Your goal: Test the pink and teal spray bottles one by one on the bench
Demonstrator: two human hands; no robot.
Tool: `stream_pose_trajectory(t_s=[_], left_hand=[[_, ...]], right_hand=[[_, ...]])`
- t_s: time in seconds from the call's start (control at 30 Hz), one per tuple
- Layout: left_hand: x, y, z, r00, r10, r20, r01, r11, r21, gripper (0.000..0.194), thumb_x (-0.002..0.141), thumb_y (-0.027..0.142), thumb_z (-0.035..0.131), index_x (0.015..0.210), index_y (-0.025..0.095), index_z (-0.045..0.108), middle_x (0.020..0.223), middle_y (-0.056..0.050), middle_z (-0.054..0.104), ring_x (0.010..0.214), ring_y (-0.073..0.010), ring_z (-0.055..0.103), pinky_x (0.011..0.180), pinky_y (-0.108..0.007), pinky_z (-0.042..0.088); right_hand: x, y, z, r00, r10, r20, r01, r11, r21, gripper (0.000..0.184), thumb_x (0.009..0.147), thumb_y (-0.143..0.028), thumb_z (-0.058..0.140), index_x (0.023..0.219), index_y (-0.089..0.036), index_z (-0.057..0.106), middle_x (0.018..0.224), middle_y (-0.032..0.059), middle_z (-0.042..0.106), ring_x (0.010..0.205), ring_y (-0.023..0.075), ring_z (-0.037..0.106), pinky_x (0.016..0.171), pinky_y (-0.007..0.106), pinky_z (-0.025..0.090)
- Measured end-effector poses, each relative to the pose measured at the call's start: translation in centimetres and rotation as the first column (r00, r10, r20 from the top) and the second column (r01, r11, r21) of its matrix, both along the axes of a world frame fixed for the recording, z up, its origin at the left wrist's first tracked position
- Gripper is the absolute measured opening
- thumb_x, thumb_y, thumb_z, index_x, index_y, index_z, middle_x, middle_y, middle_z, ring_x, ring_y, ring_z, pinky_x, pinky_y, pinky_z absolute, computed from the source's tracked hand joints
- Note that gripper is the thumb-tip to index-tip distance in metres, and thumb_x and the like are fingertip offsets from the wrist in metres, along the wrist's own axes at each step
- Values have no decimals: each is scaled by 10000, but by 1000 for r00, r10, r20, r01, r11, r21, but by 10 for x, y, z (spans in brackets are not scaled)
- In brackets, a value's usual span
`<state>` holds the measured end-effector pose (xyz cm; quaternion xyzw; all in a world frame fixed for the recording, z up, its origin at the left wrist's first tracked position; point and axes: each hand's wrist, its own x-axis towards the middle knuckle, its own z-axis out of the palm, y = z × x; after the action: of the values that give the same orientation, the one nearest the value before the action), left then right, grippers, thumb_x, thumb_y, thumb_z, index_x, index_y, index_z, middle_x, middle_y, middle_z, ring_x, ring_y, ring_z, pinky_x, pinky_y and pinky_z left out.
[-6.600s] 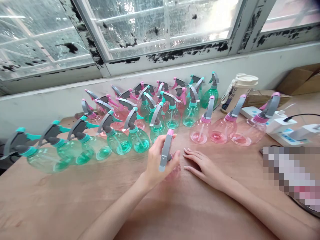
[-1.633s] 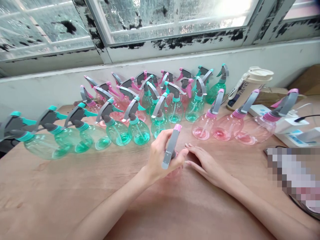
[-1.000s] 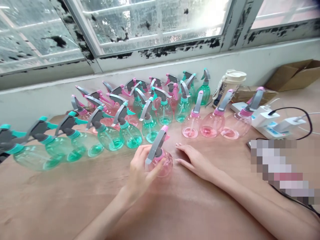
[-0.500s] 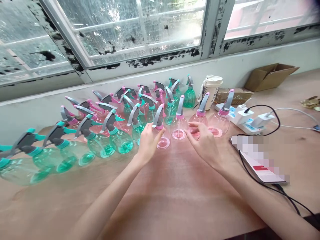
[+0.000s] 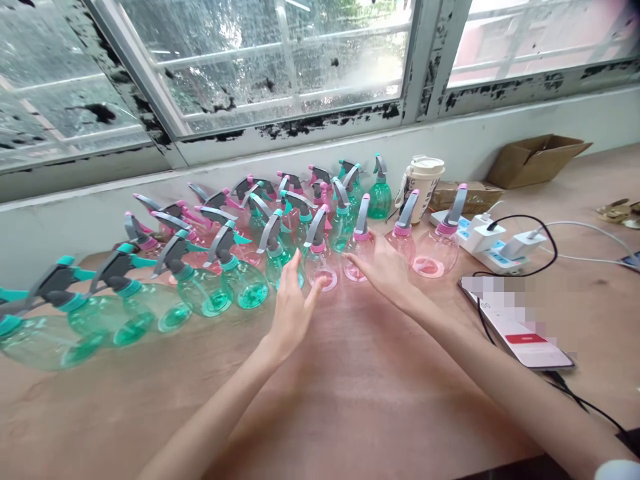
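Note:
My left hand (image 5: 293, 310) is open, fingers stretched and thumb apart, just left of a clear pink spray bottle (image 5: 324, 265) with a grey trigger. That bottle stands upright on the table, with a small gap to the thumb. My right hand (image 5: 387, 270) reaches round another pink spray bottle (image 5: 354, 265), the thumb across its front and the fingers at its right side, partly hidden behind it. Two more pink spray bottles stand to the right, one partly behind my right hand, the outer one (image 5: 434, 250) in full sight. Green spray bottles (image 5: 245, 283) line up to the left.
More green and pink bottles crowd behind, towards the window wall. A lidded paper cup (image 5: 423, 187), cardboard box (image 5: 537, 162) and power strip (image 5: 500, 257) with chargers stand at right. A phone (image 5: 517, 327) with a black cable lies on the wooden table (image 5: 320, 393).
My left hand has let go of its pink bottle and drawn back towards me; that bottle sits slightly farther back. My right hand has moved left onto the neighbouring pink bottle.

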<state>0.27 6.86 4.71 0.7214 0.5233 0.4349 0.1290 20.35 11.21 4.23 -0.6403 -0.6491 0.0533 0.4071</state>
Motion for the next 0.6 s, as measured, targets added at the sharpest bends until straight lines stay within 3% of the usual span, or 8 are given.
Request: stream_pose_trajectory(t_s=[0.2, 0.37, 0.5, 0.6], left_hand=[[-34, -62, -15, 1000, -10, 0, 10, 989, -151, 402, 947, 323, 557, 1334, 263, 466, 1341, -88, 551, 1278, -247, 551, 1086, -484, 464], [-48, -83, -20, 995, -72, 63, 85, 968, -236, 280, 960, 324, 517, 1233, 268, 545, 1245, -64, 594, 1173, -232, 618, 1035, -481, 521], [-48, -86, -17, 987, -122, 109, 147, 954, -262, 280, 946, 347, 541, 1214, 272, 568, 1224, -62, 607, 1183, -241, 607, 1044, -489, 514], [-48, -88, -12, 972, -187, 143, 217, 947, -237, 421, 909, 346, 596, 1314, 283, 500, 1313, -76, 563, 1256, -259, 553, 1086, -508, 470]], right_hand=[[-2, -1, 2, 993, -61, 103, 62, 998, -7, 533, 866, -551, 585, 1191, -127, 586, 1150, 198, 672, 970, 394, 681, 729, 462, 533], [2, -36, 3, 977, -67, 203, 72, 997, -18, 487, 867, -582, 563, 1114, -163, 573, 996, 156, 698, 748, 334, 703, 572, 392, 489], [-9, -76, 1, 971, 36, 235, -38, 999, 3, 496, 868, -647, 518, 1073, -196, 534, 866, 104, 686, 666, 312, 688, 513, 371, 463], [-30, -101, -2, 959, 199, 203, -205, 979, 9, 435, 879, -620, 525, 1058, -224, 510, 907, 90, 673, 687, 278, 687, 532, 359, 489]])
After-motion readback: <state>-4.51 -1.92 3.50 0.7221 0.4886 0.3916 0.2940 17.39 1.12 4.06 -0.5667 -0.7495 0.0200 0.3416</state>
